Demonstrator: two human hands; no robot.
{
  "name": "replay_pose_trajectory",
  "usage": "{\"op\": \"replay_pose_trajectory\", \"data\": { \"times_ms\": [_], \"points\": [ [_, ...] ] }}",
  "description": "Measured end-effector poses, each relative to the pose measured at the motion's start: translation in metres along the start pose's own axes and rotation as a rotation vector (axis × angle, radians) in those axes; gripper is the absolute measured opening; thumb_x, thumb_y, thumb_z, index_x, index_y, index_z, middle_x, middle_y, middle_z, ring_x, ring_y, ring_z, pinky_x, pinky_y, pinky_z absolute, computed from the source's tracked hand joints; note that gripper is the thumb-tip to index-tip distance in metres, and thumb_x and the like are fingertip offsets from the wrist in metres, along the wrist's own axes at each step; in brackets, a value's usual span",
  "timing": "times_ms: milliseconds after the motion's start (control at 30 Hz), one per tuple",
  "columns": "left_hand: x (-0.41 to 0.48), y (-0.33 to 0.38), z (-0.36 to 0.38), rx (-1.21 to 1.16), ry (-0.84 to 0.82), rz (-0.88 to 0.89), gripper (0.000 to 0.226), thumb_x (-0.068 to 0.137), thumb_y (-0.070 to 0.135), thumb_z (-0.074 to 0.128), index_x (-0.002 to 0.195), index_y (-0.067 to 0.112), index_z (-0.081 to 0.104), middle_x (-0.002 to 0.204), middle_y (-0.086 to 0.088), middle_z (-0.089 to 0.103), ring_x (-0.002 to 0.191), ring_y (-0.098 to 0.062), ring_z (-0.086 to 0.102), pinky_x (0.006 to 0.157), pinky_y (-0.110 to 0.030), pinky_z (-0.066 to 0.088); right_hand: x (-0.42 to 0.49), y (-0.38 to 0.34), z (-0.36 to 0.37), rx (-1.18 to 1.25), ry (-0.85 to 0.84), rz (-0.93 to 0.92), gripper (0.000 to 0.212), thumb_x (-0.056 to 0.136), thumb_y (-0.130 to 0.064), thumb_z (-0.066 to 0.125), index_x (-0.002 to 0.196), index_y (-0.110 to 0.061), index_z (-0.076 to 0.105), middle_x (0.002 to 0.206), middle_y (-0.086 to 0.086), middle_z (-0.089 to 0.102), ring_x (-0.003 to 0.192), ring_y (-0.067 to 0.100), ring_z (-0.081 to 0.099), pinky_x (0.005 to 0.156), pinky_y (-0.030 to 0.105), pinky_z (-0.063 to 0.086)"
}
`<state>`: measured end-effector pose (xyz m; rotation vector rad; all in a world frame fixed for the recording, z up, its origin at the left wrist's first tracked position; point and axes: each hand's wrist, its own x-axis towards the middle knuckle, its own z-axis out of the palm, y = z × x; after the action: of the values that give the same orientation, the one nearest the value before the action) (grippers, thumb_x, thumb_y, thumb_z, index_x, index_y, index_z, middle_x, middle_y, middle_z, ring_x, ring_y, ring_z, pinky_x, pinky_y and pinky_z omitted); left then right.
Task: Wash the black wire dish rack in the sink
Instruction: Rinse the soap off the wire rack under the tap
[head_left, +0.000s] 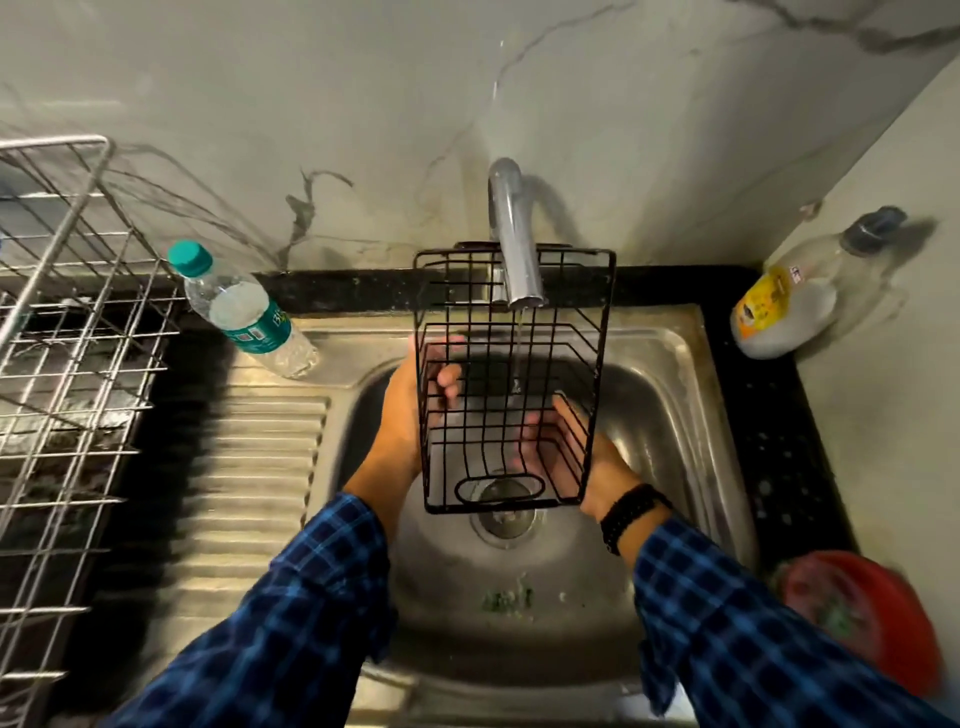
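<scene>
Holding the rack (511, 374) by both sides, right under the running tap (511, 234).

Gripping the left wall about halfway along with the left hand (410, 415), thumb poking in through the wires. Clutching the right wall down by the near corner with the right hand (576, 457), fingers curled in among the wires but kinda blurry, so can't say exactly how. Hanging above the sink (670, 364), long axis pointing straight away toward the wall, far end up around the spout, near end over the drain (504, 514). Thin stream (519, 343) dropping through the middle, between the two hands. Guessing the next bit means sliding or tipping along that axis to wet the near end, with the left hand a touch closer to the water for rubbing.
</scene>
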<state>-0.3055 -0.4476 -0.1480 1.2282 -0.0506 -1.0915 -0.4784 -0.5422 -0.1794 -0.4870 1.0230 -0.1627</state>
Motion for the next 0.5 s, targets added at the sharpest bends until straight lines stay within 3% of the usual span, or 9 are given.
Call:
{"op": "replay_pose_trajectory", "data": {
  "times_ms": [67, 133, 200, 333, 433, 500],
  "points": [
    [0.008, 0.011, -0.003, -0.008, 0.010, 0.016, 0.048, 0.108, 0.047, 0.028, 0.089, 0.023, 0.066, 0.056, 0.009, 0.042, 0.050, -0.007, 0.039, 0.048, -0.019, 0.038, 0.005, -0.010, 0.006, -0.003, -0.044, -0.097, 0.049, 0.104, -0.046, 0.039, 0.092, -0.009, 0.069, 0.077, 0.005, 0.072, 0.065, 0.015, 0.070, 0.073, 0.037, 0.059],
    [0.013, 0.016, -0.006, -0.015, -0.009, 0.058, 0.050, 0.108, 0.050, 0.028, 0.092, 0.027, 0.069, 0.058, 0.010, 0.039, 0.049, -0.007, 0.035, 0.046, -0.019, 0.036, 0.011, -0.015, 0.009, -0.024, -0.089, -0.178, 0.057, 0.108, -0.043, 0.030, 0.100, -0.008, 0.073, 0.093, 0.006, 0.077, 0.080, 0.016, 0.072, 0.087, 0.045, 0.056],
    [0.017, 0.017, -0.010, -0.049, -0.014, 0.105, 0.047, 0.108, 0.049, 0.027, 0.106, 0.028, 0.069, 0.058, 0.011, 0.038, 0.045, -0.004, 0.032, 0.043, -0.018, 0.032, 0.011, -0.019, 0.011, -0.047, -0.116, -0.233, 0.051, 0.107, -0.041, 0.031, 0.113, -0.009, 0.070, 0.113, 0.007, 0.074, 0.097, 0.020, 0.068, 0.099, 0.052, 0.048],
    [0.026, 0.015, -0.009, -0.051, 0.033, 0.159, 0.041, 0.109, 0.045, 0.032, 0.107, 0.027, 0.068, 0.058, 0.010, 0.038, 0.042, -0.004, 0.029, 0.039, -0.018, 0.029, 0.016, -0.027, 0.011, -0.128, -0.134, -0.153, 0.056, 0.101, -0.052, 0.037, 0.125, -0.009, 0.064, 0.119, 0.017, 0.068, 0.106, 0.038, 0.064, 0.104, 0.061, 0.043],
    [0.029, 0.011, 0.000, -0.012, 0.037, 0.149, 0.041, 0.109, 0.045, 0.033, 0.103, 0.027, 0.069, 0.058, 0.010, 0.038, 0.043, -0.005, 0.029, 0.039, -0.018, 0.029, 0.023, -0.031, 0.001, -0.186, -0.066, -0.140, 0.070, 0.100, -0.060, 0.035, 0.130, -0.002, 0.060, 0.119, 0.029, 0.066, 0.114, 0.047, 0.062, 0.108, 0.059, 0.041],
    [0.030, 0.011, 0.005, 0.009, 0.030, 0.155, 0.044, 0.108, 0.047, 0.031, 0.103, 0.026, 0.069, 0.058, 0.009, 0.042, 0.045, -0.005, 0.035, 0.042, -0.018, 0.032, 0.024, -0.031, -0.001, -0.213, -0.012, -0.167, 0.072, 0.100, -0.060, 0.035, 0.128, 0.002, 0.061, 0.117, 0.030, 0.067, 0.112, 0.048, 0.064, 0.102, 0.057, 0.048]
  ]
}}
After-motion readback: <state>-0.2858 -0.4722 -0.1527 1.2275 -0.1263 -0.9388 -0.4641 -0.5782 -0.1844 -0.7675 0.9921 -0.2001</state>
